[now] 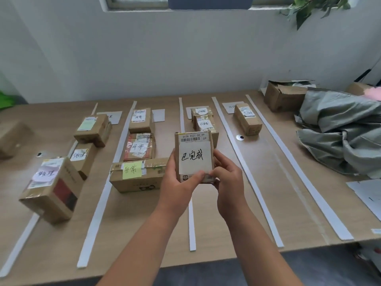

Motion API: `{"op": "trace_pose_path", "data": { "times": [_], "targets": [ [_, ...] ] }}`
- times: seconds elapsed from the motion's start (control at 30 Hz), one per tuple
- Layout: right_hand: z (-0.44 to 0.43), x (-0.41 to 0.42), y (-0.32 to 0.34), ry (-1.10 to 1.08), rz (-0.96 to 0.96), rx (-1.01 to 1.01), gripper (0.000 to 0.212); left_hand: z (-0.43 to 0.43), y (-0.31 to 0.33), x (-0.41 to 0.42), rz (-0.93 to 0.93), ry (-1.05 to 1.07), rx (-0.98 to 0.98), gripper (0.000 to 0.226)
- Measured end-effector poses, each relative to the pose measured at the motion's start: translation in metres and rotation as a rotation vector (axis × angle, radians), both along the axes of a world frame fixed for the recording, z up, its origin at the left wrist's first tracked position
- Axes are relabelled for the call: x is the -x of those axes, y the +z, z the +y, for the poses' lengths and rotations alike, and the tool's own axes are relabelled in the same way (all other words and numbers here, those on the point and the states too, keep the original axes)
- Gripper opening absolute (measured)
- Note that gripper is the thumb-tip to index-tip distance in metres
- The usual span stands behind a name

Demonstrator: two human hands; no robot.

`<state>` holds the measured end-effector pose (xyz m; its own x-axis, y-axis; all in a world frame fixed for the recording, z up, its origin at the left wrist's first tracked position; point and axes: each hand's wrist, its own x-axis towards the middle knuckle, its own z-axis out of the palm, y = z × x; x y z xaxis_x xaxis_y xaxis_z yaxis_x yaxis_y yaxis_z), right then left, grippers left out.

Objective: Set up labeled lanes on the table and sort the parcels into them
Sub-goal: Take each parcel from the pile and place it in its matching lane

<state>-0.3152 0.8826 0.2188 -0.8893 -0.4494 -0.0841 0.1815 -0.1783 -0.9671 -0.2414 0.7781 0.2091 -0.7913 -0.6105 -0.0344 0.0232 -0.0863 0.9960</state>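
A small cardboard parcel (pixel 193 145) with a barcode label and a white handwritten note is held upright above the table's middle. My left hand (pixel 177 182) grips its left side and bottom. My right hand (pixel 226 178) grips its right side, thumb on the lower edge. White strips (pixel 107 182) split the wooden table (pixel 268 203) into lanes, with paper lane labels (pixel 111 117) at the far end. Labeled parcels lie in the lanes: three in the left lane (pixel 51 188), three in the second (pixel 140 174), gold-wrapped ones (pixel 203 120) behind the held parcel, and one box (pixel 247 118) further right.
An open cardboard box (pixel 284 96) and crumpled grey plastic bags (pixel 340 131) fill the table's far right. A sheet of paper (pixel 367 195) lies at the right edge. Another box (pixel 12 137) sits at the far left. Two cable grommets (pixel 239 137) are set into the tabletop.
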Motion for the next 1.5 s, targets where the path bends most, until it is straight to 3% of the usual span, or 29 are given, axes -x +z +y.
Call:
{"op": "trace_pose_path", "data": {
  "times": [0.1,0.37,0.5,1.03,1.27,1.4,1.5],
  "targets": [
    [-0.016,-0.002,-0.004,0.050,-0.009,-0.015,0.062,-0.014,-0.009,-0.003,-0.028,0.056,-0.016,0.070],
    [-0.014,0.015,-0.047,-0.174,-0.047,-0.190,0.050,-0.013,-0.057,0.040,-0.129,-0.049,-0.068,0.063],
    [-0.005,0.039,-0.082,-0.201,-0.170,-0.225,0.045,-0.005,-0.091,0.069,-0.217,-0.079,-0.147,0.057],
    [-0.041,0.252,-0.209,-0.156,-0.483,-0.353,0.057,-0.037,-0.201,0.256,-0.534,0.086,-0.248,0.066],
    [-0.068,0.299,-0.234,-0.131,-0.521,-0.445,0.056,-0.059,-0.238,0.301,-0.541,0.106,-0.377,0.062],
    [-0.081,0.312,-0.239,-0.070,-0.501,-0.484,0.052,-0.073,-0.246,0.317,-0.571,0.075,-0.361,0.063],
    [-0.085,0.319,-0.246,-0.031,-0.482,-0.486,0.044,-0.080,-0.247,0.329,-0.642,0.072,-0.231,0.062]
  ]
}}
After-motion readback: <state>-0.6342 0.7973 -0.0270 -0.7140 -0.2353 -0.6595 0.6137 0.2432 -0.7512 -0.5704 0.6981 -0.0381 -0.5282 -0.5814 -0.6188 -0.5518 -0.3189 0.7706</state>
